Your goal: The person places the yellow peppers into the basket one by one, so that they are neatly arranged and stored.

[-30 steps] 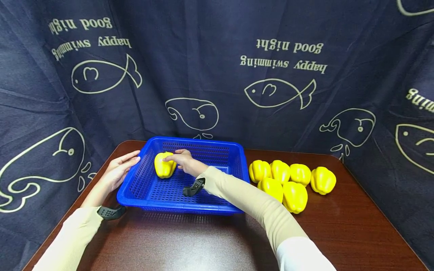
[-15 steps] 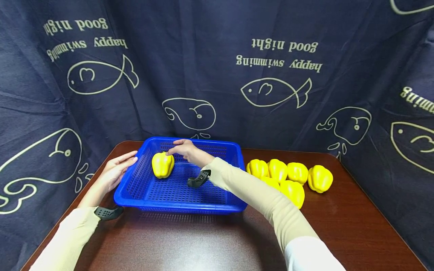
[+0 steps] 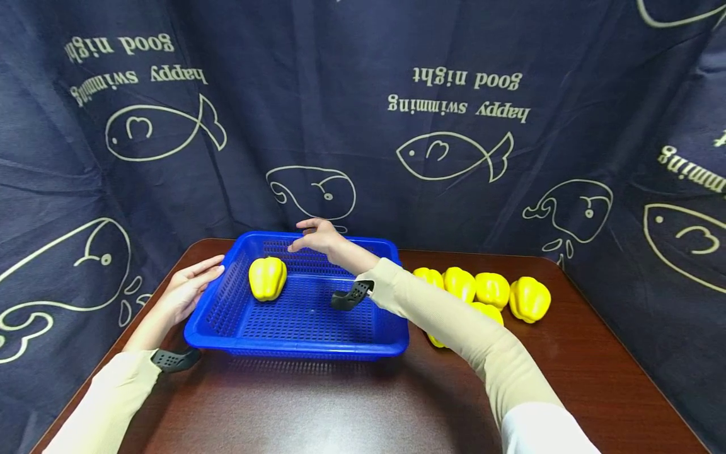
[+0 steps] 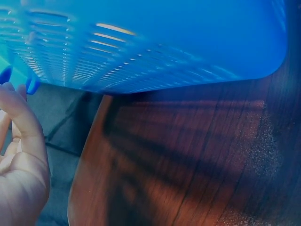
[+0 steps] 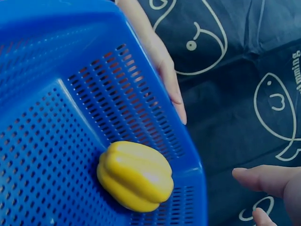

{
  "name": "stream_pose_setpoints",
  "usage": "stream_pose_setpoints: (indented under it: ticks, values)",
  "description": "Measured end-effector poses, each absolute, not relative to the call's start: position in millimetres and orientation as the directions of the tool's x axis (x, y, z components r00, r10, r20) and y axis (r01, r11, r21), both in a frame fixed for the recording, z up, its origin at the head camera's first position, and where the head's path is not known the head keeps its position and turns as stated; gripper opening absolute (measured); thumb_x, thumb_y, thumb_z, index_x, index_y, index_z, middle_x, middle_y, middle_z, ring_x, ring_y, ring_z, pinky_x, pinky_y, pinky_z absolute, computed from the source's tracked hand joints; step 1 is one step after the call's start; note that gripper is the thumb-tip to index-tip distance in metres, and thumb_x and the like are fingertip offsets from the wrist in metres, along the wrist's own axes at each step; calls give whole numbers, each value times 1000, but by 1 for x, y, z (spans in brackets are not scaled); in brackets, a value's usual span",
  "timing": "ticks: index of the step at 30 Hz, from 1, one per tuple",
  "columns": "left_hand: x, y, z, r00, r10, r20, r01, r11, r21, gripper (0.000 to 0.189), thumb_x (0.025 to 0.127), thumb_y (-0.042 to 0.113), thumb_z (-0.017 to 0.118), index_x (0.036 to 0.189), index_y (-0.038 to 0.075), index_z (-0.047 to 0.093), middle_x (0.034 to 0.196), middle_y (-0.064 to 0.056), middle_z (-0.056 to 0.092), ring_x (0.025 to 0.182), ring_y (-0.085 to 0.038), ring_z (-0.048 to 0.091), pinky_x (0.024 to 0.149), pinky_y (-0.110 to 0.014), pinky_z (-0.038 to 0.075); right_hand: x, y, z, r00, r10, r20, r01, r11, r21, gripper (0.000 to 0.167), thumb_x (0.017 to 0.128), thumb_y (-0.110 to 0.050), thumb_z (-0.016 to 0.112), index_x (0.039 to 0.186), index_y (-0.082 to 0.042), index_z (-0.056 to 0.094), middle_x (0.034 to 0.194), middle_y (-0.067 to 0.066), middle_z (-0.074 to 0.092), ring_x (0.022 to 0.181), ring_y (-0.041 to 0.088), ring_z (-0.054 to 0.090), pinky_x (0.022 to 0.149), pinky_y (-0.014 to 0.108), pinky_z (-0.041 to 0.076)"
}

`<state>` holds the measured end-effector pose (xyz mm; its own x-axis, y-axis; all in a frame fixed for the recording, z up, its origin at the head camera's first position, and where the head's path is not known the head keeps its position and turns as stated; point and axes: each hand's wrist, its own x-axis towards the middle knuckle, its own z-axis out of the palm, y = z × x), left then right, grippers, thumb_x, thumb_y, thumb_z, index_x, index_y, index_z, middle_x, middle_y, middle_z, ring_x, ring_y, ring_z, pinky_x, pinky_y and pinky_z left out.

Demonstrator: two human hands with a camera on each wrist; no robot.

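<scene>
A yellow bell pepper (image 3: 268, 278) sits in the left part of a blue perforated plastic basket (image 3: 300, 349) on the table. My left hand (image 3: 184, 293) lies against the basket's left side, thumb and fingers stretched to the rim. In the right wrist view the fingers of that left hand (image 5: 162, 61) run along the outer edge. Over the basket's back part hovers my right hand (image 3: 326, 241), fingers spread and holding nothing. The right wrist view shows the same pepper (image 5: 135, 176) apart from the right fingertips.
Several more yellow bell peppers (image 3: 492, 290) stand grouped on the brown table (image 3: 295, 403) right of the basket, partly hidden by my right sleeve (image 3: 454, 318). Behind the table hangs a dark blue curtain (image 3: 340, 113) with fish drawings and lettering.
My right hand has let go of the pepper in the basket and moved up and to the right. The left hand stays at the basket's side. The head view has shifted slightly.
</scene>
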<state>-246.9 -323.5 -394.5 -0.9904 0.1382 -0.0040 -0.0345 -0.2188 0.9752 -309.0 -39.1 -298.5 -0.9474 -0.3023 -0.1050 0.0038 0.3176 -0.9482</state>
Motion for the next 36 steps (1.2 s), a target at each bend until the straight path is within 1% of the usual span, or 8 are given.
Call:
stream_pose_setpoints:
  ticks: [2, 5, 11, 16, 22, 28, 33, 36]
  values:
    - [-247, -324, -394, -990, 141, -6, -37, -218, 975, 26, 97, 12, 57, 113, 30, 67, 100, 13, 72, 86, -7, 70, 73, -22, 58, -308, -33, -295, -951, -299, -80, -22, 323, -946, 58, 71, 0, 79, 126, -7, 60, 132, 17, 57, 121, 28, 54, 103, 34, 43]
    - [-247, -324, -394, -990, 143, -8, -40, -222, 974, 25, 97, 13, 57, 113, 30, 67, 100, 13, 72, 86, -7, 71, 72, -23, 58, -306, -22, -292, -950, -304, -71, -31, 317, -948, 59, 71, -1, 78, 126, -7, 59, 132, 15, 58, 122, 28, 54, 103, 34, 44]
    - [-247, -325, -395, -990, 144, -1, -35, -236, 971, 26, 97, 13, 56, 114, 29, 67, 100, 13, 72, 87, -7, 71, 73, -23, 58, -303, -1, -290, -942, -325, -79, -20, 290, -957, 58, 74, 0, 76, 129, -6, 57, 135, 16, 56, 126, 28, 52, 107, 41, 43]
    - [-247, -326, -396, -989, 150, -5, -42, -243, 969, 28, 98, 12, 54, 115, 30, 67, 100, 13, 72, 86, -8, 71, 72, -23, 58, -297, 18, -287, -931, -349, -104, 24, 228, -973, 58, 77, 2, 73, 132, -6, 54, 139, 16, 53, 131, 29, 48, 111, 46, 38]
    - [-247, -327, -397, -988, 150, -25, -62, -243, 968, 27, 98, 13, 54, 112, 31, 67, 99, 13, 73, 86, -9, 71, 71, -24, 58, -289, 38, -285, -936, -341, -90, 31, 173, -984, 59, 78, 4, 72, 133, -6, 53, 139, 15, 52, 131, 30, 49, 110, 43, 39]
    - [-247, -326, -399, -987, 163, -7, -46, -243, 969, 27, 99, 12, 52, 111, 31, 68, 99, 12, 73, 86, -7, 70, 71, -23, 58, -287, 57, -288, -940, -331, -78, 21, 173, -985, 57, 80, 3, 71, 133, -5, 52, 139, 15, 53, 128, 31, 52, 107, 44, 42]
    - [-247, -325, -399, -986, 167, -2, -42, -236, 971, 28, 99, 13, 52, 112, 32, 67, 100, 13, 72, 86, -7, 70, 71, -23, 58, -284, 76, -288, -945, -323, -49, -3, 157, -988, 57, 80, 3, 70, 134, -3, 50, 139, 17, 51, 130, 35, 49, 107, 46, 42]
    - [-246, -325, -398, -987, 160, 1, -35, -224, 974, 27, 99, 13, 52, 113, 32, 67, 100, 14, 72, 87, -6, 70, 71, -23, 58, -282, 88, -289, -952, -306, -32, -22, 172, -985, 57, 80, 1, 71, 133, -4, 51, 138, 17, 52, 128, 36, 51, 107, 46, 43]
